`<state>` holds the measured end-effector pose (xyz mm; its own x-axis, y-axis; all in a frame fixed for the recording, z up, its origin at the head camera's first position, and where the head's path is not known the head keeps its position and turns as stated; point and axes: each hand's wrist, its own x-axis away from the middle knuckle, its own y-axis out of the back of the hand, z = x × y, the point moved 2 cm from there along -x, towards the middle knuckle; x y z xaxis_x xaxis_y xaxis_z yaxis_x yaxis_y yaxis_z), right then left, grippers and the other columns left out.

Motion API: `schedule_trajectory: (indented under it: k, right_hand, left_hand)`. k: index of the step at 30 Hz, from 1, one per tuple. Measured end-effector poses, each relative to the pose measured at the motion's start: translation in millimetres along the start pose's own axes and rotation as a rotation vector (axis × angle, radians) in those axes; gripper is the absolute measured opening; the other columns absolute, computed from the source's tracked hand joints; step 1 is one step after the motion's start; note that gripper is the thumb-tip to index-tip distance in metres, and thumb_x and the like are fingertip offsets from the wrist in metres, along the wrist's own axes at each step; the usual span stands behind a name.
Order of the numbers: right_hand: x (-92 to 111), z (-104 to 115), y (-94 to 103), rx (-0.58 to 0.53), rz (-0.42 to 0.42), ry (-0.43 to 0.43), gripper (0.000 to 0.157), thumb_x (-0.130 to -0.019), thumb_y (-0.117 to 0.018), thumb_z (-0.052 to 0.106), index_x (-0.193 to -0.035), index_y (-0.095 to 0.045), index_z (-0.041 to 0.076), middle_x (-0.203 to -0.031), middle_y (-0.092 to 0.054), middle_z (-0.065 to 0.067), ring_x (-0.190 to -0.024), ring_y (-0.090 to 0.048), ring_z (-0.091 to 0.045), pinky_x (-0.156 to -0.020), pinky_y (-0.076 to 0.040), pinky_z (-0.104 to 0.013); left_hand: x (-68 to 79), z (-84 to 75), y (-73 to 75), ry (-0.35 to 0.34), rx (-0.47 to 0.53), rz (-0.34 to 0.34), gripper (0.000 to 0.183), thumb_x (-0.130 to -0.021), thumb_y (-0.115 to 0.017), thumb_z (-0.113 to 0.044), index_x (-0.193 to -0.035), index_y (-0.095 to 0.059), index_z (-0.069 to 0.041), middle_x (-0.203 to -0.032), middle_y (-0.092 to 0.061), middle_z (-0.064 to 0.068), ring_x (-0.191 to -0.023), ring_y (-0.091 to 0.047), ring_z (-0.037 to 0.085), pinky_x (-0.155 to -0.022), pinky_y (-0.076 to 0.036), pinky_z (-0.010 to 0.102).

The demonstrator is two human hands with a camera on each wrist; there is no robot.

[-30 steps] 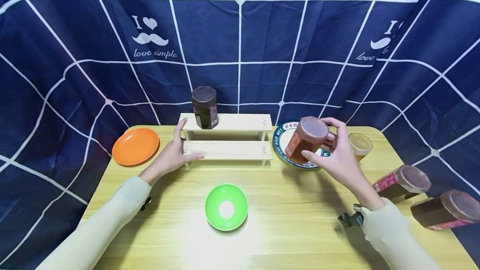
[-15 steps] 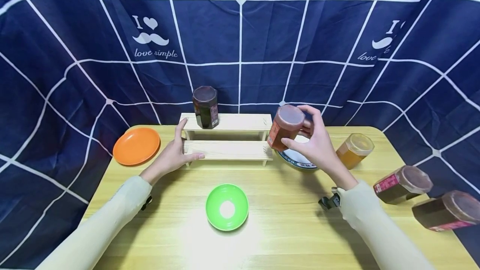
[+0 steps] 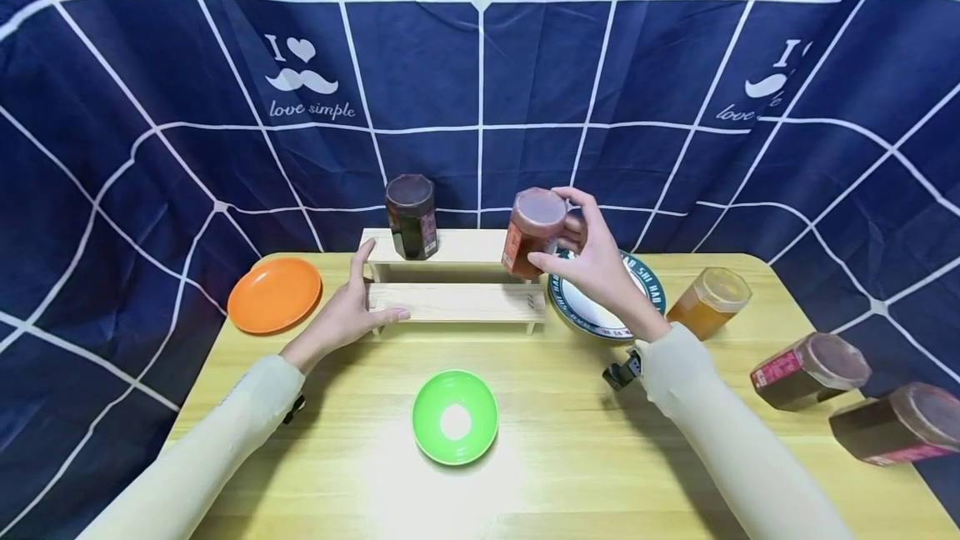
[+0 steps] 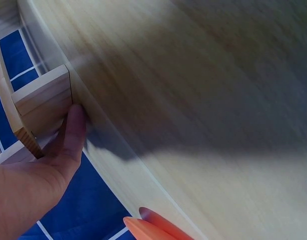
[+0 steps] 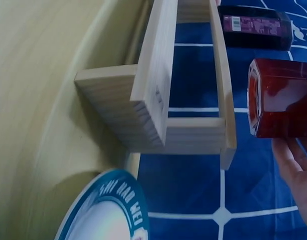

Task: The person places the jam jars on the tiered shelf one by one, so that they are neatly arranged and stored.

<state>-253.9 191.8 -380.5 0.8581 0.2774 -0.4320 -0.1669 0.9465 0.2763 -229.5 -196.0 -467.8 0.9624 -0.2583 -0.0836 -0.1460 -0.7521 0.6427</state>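
My right hand (image 3: 592,261) grips a hexagonal jar of red contents (image 3: 531,232) with an orange label. The jar is held above the right end of the upper step of a two-step wooden rack (image 3: 457,302); in the right wrist view a gap shows between the jar's base (image 5: 253,100) and that step. My left hand (image 3: 341,307) holds the rack's left end, its thumb over the lower step and a finger up by the upper one. A dark jar (image 3: 412,219) with a purple label stands on the upper step toward the left.
An orange plate (image 3: 273,296) lies left of the rack, a green dish (image 3: 455,440) in front. A white plate with a teal rim (image 3: 654,282) sits under my right forearm. An amber jar (image 3: 705,307) and two dark jars (image 3: 802,373) line the right side; a blue curtain hangs behind.
My right hand has carried the red jar leftward and away from me, from above the teal-rimmed plate to above the rack's upper step. My left hand stays at the rack.
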Motion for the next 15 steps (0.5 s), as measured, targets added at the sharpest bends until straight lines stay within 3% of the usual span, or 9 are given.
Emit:
schedule_trajectory:
  k: [11,15]
  right_hand:
    - [-24.6,-6.3,-13.4,-0.083,0.051,-0.012,0.091,-0.089,-0.086,-0.005,-0.163,-0.038,0.017,-0.148,-0.063,-0.017,-0.134,-0.064,-0.028,-0.111,-0.051,-0.045]
    - [-32.3,-10.7,-19.3,-0.142,0.079,-0.042,0.091,-0.091,-0.083,-0.008,-0.165,-0.036,0.018,-0.149,-0.063,-0.019,-0.133,-0.064,-0.030,-0.111,-0.050,-0.048]
  left_hand:
    - [-0.7,-0.2,-1.6,-0.011,-0.001,-0.012,0.134,-0.087,-0.097,-0.034,-0.174,0.005,-0.026,-0.101,-0.073,0.017,-0.077,-0.067,0.027,-0.078,-0.053,0.049]
    - [-0.3,0.4,-2.2,-0.008,0.004,-0.014,0.134,-0.087,-0.097,-0.032,-0.174,0.005,-0.026,-0.097,-0.073,0.015,-0.073,-0.065,0.026,-0.074,-0.052,0.047]
